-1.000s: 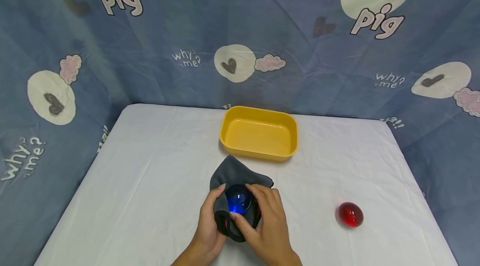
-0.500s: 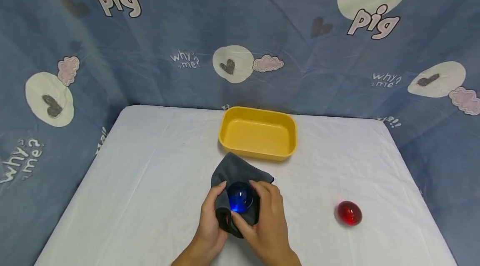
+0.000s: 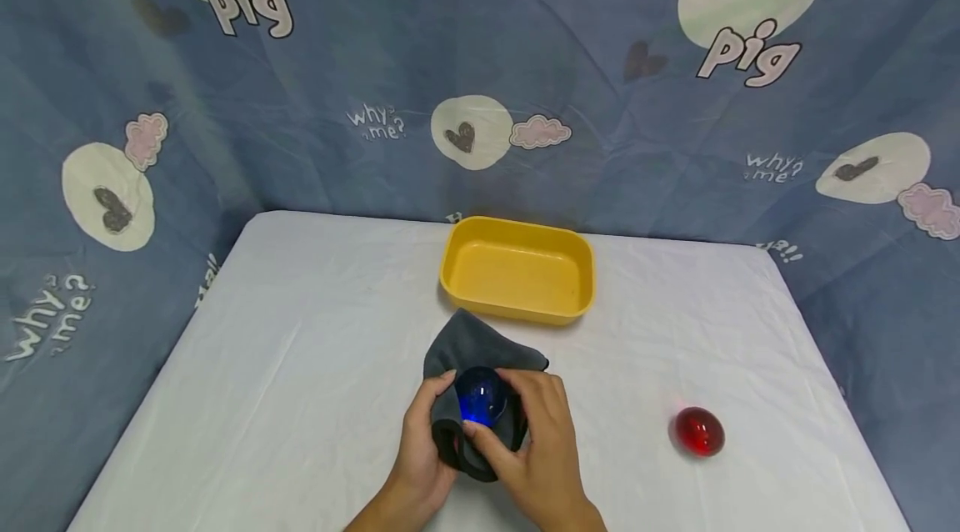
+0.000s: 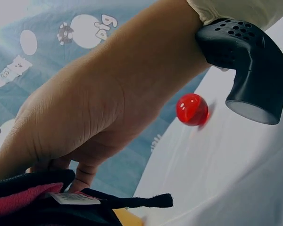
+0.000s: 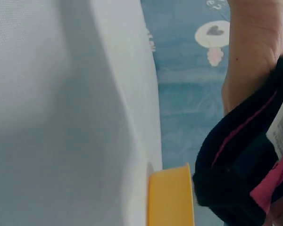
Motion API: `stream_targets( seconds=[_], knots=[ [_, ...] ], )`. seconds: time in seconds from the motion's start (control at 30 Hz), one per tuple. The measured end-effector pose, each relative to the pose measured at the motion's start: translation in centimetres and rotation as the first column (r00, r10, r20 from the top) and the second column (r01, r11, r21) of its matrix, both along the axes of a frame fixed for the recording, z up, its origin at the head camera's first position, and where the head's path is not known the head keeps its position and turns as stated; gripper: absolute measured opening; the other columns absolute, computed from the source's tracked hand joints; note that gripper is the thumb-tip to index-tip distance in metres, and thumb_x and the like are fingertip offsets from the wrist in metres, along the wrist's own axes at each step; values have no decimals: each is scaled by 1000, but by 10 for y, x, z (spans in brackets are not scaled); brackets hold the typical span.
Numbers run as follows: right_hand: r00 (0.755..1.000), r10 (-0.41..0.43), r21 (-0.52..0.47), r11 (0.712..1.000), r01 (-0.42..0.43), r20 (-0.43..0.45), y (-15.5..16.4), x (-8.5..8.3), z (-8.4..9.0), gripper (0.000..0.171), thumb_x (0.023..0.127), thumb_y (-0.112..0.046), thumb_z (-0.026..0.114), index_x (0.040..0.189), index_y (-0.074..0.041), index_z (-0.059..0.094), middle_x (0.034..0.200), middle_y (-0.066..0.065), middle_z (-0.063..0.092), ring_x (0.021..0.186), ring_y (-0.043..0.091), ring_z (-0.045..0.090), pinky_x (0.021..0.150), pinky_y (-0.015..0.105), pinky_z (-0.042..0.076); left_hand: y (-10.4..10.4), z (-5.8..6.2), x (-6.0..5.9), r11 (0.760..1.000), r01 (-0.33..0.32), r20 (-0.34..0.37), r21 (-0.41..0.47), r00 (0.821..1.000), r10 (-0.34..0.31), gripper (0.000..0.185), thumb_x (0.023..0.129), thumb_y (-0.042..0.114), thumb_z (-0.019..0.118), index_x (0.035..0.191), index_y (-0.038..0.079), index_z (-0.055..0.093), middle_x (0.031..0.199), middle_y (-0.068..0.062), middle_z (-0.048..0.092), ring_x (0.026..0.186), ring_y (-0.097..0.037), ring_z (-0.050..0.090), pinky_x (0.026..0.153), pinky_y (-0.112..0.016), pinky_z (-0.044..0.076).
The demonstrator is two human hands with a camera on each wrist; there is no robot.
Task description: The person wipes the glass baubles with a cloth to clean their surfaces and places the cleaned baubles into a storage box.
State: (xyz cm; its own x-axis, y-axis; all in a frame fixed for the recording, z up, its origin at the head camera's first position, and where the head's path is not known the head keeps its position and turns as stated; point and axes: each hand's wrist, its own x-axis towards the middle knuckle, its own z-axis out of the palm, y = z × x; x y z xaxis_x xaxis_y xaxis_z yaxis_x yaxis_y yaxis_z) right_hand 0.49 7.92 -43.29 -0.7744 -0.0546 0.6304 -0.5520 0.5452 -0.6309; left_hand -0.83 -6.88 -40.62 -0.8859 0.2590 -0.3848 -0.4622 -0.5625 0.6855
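Observation:
A dark grey cloth (image 3: 467, 342) with a black edge is held up in front of the yellow tray in the head view. A clear blue ball (image 3: 481, 395) sits in its folds. My left hand (image 3: 422, 440) grips the cloth from the left, thumb beside the ball. From the right, my right hand (image 3: 542, 440) holds the ball between thumb and fingers, over the cloth. Pink lining and a white label (image 4: 74, 198) of the cloth show in the left wrist view. The cloth (image 5: 226, 188) also appears in the right wrist view. Some fingertips are hidden behind cloth.
The yellow tray (image 3: 517, 311) stands at the back middle of the white-covered table (image 3: 300, 399). A clear red ball (image 3: 699, 432) lies on the table to the right of my hands. Blue printed fabric (image 3: 360, 32) hangs behind and at the sides.
Both hands keep their hold on the cloth and the blue ball, with only slight shifts of the fingers. The head view has tilted a little. The red ball and the tray stay put.

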Motion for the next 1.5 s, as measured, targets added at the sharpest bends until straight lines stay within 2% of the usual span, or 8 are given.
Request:
stream_targets(
  seconds=[0.17,0.3,0.47,0.63,0.73,0.93,1.23,1.5],
  knots=[
    [998,3,-6,1000,-2,58,2,0,-1,49,89,-33,85,128,-10,68,119,0,60,109,19,53,92,31,46,0,-1,0,1000,14,2,-10,1000,-14,44,107,37,39,136,4,41,126,-3,55,110,-11,58,97,-26,52],
    [994,-11,57,998,5,113,2,0,-1,45,95,-35,80,130,-11,68,117,-3,60,107,16,51,90,34,47,-1,-2,0,1000,18,-2,-7,1000,-18,44,107,36,38,136,2,42,124,-4,58,109,-12,61,95,-27,54],
    [997,-25,168,986,13,73,0,4,-3,73,98,-43,73,154,-3,48,127,4,58,107,19,48,93,37,42,-2,-2,0,1000,13,-4,-7,1000,-13,47,107,38,39,140,4,41,127,-2,60,111,-11,62,96,-27,53],
    [998,-43,162,986,35,47,-3,4,-2,91,86,-35,84,158,-3,38,127,5,59,107,21,50,96,37,38,-2,-2,0,1000,-5,4,6,1000,5,45,108,37,39,139,5,43,127,0,62,112,-10,63,96,-25,52],
    [997,-61,110,992,56,42,-4,4,-2,83,82,-31,88,148,-3,47,126,6,58,112,23,52,100,35,39,-1,-1,0,1000,-10,3,20,1000,10,41,108,36,39,134,5,45,123,0,62,110,-9,63,96,-25,52],
    [996,-85,37,996,85,0,-4,4,-2,60,92,-44,81,130,-3,59,122,7,60,112,26,54,101,33,40,0,2,-1,999,10,-34,36,999,-9,39,108,35,39,131,5,48,124,0,62,111,-10,61,98,-26,52],
    [998,-38,56,998,40,-45,0,-2,-1,52,94,-41,79,130,-6,65,120,4,64,106,23,53,93,34,43,-2,1,0,999,40,-33,19,999,-40,47,109,39,37,139,4,41,130,-3,57,115,-13,60,98,-28,52],
    [999,-43,130,991,40,23,2,0,-3,50,98,-41,74,131,-5,64,122,2,63,106,20,52,91,33,44,-1,-2,0,999,35,-22,18,999,-34,47,110,38,36,140,3,40,131,-3,58,116,-13,60,99,-28,53]
  ],
)
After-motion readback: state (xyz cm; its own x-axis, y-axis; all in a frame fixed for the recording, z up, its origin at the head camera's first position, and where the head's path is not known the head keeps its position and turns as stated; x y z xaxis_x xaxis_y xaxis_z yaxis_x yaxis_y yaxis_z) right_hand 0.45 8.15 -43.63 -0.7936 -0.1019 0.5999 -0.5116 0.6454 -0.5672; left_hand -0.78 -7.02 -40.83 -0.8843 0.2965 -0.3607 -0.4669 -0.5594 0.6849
